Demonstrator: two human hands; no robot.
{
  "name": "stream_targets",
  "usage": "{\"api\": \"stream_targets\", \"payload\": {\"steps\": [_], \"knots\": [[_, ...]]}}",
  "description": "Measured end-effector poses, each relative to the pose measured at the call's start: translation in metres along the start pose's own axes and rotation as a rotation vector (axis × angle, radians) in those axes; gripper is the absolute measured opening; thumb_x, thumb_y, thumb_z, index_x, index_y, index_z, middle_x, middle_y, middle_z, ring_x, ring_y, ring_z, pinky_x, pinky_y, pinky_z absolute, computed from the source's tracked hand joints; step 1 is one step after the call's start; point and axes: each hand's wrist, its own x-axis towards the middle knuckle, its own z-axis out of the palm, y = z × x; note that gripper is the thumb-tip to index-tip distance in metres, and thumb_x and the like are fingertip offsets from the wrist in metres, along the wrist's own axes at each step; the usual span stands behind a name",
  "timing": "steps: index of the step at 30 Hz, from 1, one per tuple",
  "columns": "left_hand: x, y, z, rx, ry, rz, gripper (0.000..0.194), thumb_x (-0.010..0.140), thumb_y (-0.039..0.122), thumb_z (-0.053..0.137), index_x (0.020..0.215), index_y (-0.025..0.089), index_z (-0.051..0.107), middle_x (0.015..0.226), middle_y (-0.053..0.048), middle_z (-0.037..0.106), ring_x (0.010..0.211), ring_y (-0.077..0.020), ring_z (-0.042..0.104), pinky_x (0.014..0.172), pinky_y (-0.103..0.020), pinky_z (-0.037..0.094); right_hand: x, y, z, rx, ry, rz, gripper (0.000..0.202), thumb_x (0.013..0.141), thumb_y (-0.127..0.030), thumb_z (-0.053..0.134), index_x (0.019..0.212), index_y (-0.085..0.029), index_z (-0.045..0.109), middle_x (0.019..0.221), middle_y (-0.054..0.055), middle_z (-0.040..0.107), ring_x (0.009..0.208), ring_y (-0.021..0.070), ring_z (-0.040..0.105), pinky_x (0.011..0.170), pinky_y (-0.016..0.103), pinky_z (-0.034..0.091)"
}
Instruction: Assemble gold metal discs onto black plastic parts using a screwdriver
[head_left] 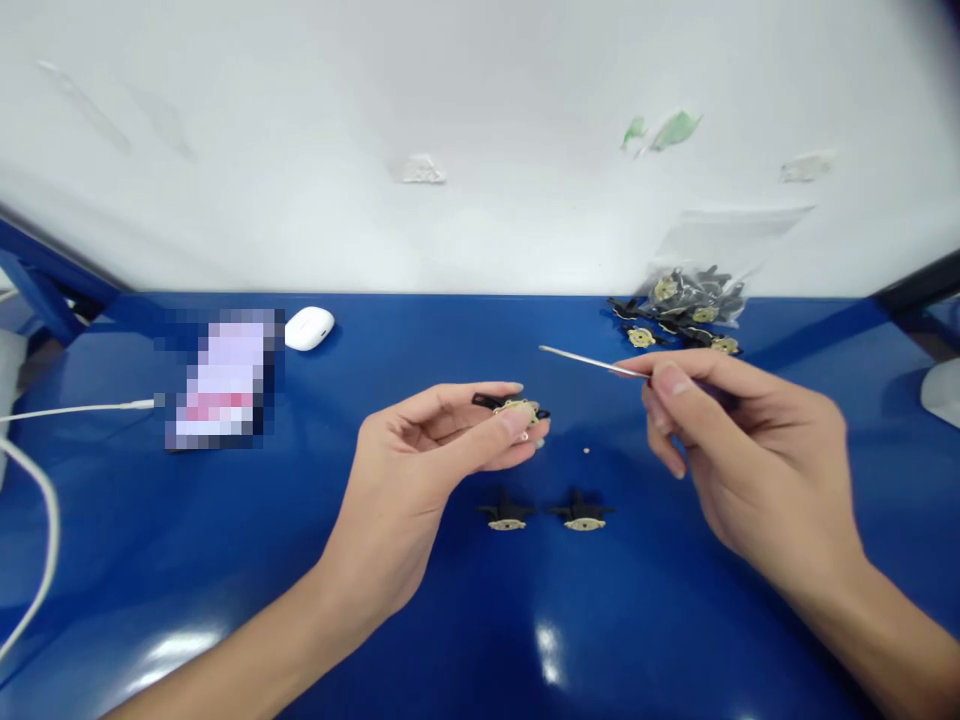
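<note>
My left hand [442, 440] pinches a small black part with a gold-coloured disc [517, 408] between thumb and fingers, raised above the blue table. In my right hand [739, 430] is a thin metal rod-like tool [592, 360], its tip pointing left toward the part but apart from it. Two similar black parts with gold discs, one on the left [507, 512] and one on the right [583, 512], stand side by side on the table below my hands. A tiny pale speck [586, 451] lies between my hands.
A clear plastic bag [701, 285] with several black-and-gold parts sits at the back right, with loose ones [641, 337] in front. At the left are a blurred-out phone [225, 375], a white cable [82, 411] and a white earbud case [310, 328]. A white wall [510, 230] rises behind the table.
</note>
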Motion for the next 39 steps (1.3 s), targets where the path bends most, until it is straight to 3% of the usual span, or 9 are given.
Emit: {"api": "stream_targets", "payload": {"steps": [5, 8, 10, 14, 18, 21, 24, 31, 39], "knots": [[0.002, -0.005, 0.001, 0.008, -0.06, -0.086, 0.019, 0.1, 0.035, 0.094, 0.11, 0.022, 0.086, 0.088, -0.002, 0.093, 0.077, -0.0203, 0.091, 0.071, -0.02, 0.074, -0.005, -0.003, 0.003, 0.042, -0.05, 0.0, 0.026, 0.112, -0.043, 0.074, 0.133, -0.036, 0.087, 0.086, -0.001, 0.067, 0.062, 0.0125, 0.057, 0.049, 0.029, 0.045], [0.001, -0.008, 0.004, 0.038, -0.107, -0.113, 0.022, 0.099, 0.037, 0.094, 0.109, 0.022, 0.081, 0.081, 0.0, 0.09, 0.07, -0.0208, 0.09, 0.063, -0.02, 0.072, -0.013, -0.005, 0.005, -0.1, -0.087, -0.078, 0.023, 0.116, -0.036, 0.067, 0.126, -0.038, 0.087, 0.093, -0.002, 0.07, 0.061, 0.0096, 0.054, 0.054, 0.026, 0.049], [0.0, -0.009, 0.005, 0.04, -0.117, -0.126, 0.022, 0.099, 0.035, 0.095, 0.108, 0.022, 0.08, 0.085, 0.0, 0.091, 0.07, -0.0207, 0.09, 0.064, -0.022, 0.073, -0.017, -0.005, 0.007, -0.146, -0.164, -0.079, 0.02, 0.116, -0.034, 0.068, 0.122, -0.037, 0.086, 0.098, -0.002, 0.072, 0.061, 0.0079, 0.054, 0.056, 0.024, 0.051], [-0.002, -0.01, 0.008, -0.004, -0.107, -0.157, 0.022, 0.099, 0.032, 0.095, 0.096, 0.019, 0.076, 0.093, -0.003, 0.093, 0.071, -0.0194, 0.089, 0.064, -0.022, 0.073, -0.022, -0.001, 0.01, -0.107, -0.267, -0.068, 0.013, 0.112, -0.035, 0.074, 0.12, -0.039, 0.083, 0.106, -0.002, 0.077, 0.08, 0.0129, 0.071, 0.064, 0.024, 0.06], [-0.003, -0.01, 0.009, -0.067, -0.166, -0.206, 0.024, 0.101, 0.028, 0.092, 0.09, 0.02, 0.073, 0.098, -0.005, 0.094, 0.074, -0.0205, 0.09, 0.063, -0.022, 0.072, -0.021, 0.001, 0.011, -0.149, -0.239, -0.086, 0.01, 0.111, -0.034, 0.075, 0.113, -0.037, 0.084, 0.103, -0.003, 0.078, 0.082, 0.0134, 0.073, 0.066, 0.024, 0.058], [-0.004, -0.011, 0.008, -0.079, -0.193, -0.179, 0.011, 0.103, 0.027, 0.09, 0.107, 0.024, 0.08, 0.1, -0.005, 0.094, 0.075, -0.0219, 0.091, 0.063, -0.022, 0.072, -0.02, 0.0, 0.012, -0.141, -0.225, -0.102, 0.011, 0.112, -0.033, 0.074, 0.113, -0.036, 0.085, 0.101, -0.003, 0.078, 0.079, 0.0123, 0.072, 0.065, 0.023, 0.058], [-0.007, -0.012, 0.007, -0.049, -0.214, -0.113, 0.014, 0.106, 0.025, 0.086, 0.119, 0.027, 0.087, 0.101, -0.004, 0.094, 0.076, -0.0223, 0.091, 0.063, -0.022, 0.073, -0.019, -0.001, 0.013, -0.115, -0.218, -0.105, 0.01, 0.112, -0.032, 0.074, 0.111, -0.035, 0.084, 0.101, -0.003, 0.078, 0.08, 0.0109, 0.072, 0.066, 0.02, 0.059], [-0.012, -0.01, 0.007, -0.05, -0.213, -0.096, 0.009, 0.103, 0.023, 0.088, 0.108, 0.03, 0.093, 0.098, -0.002, 0.094, 0.075, -0.0233, 0.091, 0.063, -0.024, 0.074, -0.02, 0.0, 0.012, -0.09, -0.246, -0.094, 0.01, 0.112, -0.031, 0.075, 0.11, -0.035, 0.083, 0.098, -0.006, 0.076, 0.08, 0.008, 0.071, 0.069, 0.016, 0.059], [-0.009, -0.009, 0.01, -0.06, -0.206, -0.132, 0.009, 0.103, 0.021, 0.088, 0.104, 0.028, 0.093, 0.097, -0.004, 0.094, 0.077, -0.0246, 0.092, 0.062, -0.024, 0.074, -0.019, 0.0, 0.011, -0.111, -0.268, -0.095, 0.011, 0.113, -0.033, 0.072, 0.108, -0.034, 0.082, 0.095, -0.004, 0.074, 0.076, 0.0104, 0.069, 0.064, 0.021, 0.057]]}}
